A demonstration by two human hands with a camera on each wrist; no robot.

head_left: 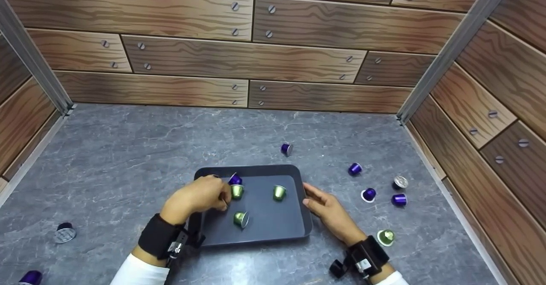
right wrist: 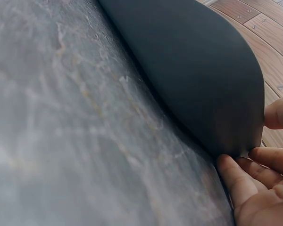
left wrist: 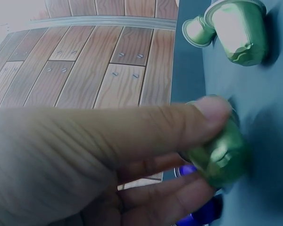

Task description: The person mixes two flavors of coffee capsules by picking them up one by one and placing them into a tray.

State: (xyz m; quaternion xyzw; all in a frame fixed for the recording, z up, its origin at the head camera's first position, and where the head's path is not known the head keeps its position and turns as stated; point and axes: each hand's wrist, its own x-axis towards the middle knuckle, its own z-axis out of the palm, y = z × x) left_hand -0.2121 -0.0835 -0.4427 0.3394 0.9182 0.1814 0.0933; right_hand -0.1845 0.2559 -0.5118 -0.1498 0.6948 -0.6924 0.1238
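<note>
A dark grey tray (head_left: 264, 236) lies on the marbled surface. My left hand (head_left: 200, 197) is over its left side. In the left wrist view, its thumb and curled fingers close around a green coffee capsule (left wrist: 224, 162); the thumb hides part of it. Other green capsules (head_left: 279, 193) lie in the tray, one of them (head_left: 241, 219) on its side near the hand. Close beyond the fingers are another green capsule (head_left: 236, 192) and a purple capsule (head_left: 235, 179). At the right wall, my right hand (head_left: 328, 210) grips the tray's edge, with fingertips low against its outside (right wrist: 179, 70).
Right of the tray lie several purple capsules (head_left: 399, 199), a silver-lidded one (head_left: 400, 182) and a green one (head_left: 386, 237). One purple capsule (head_left: 286, 149) is beyond the tray. Two more capsules (head_left: 65, 233) (head_left: 31, 277) lie far left. Wood-patterned walls (head_left: 192, 59) enclose the surface.
</note>
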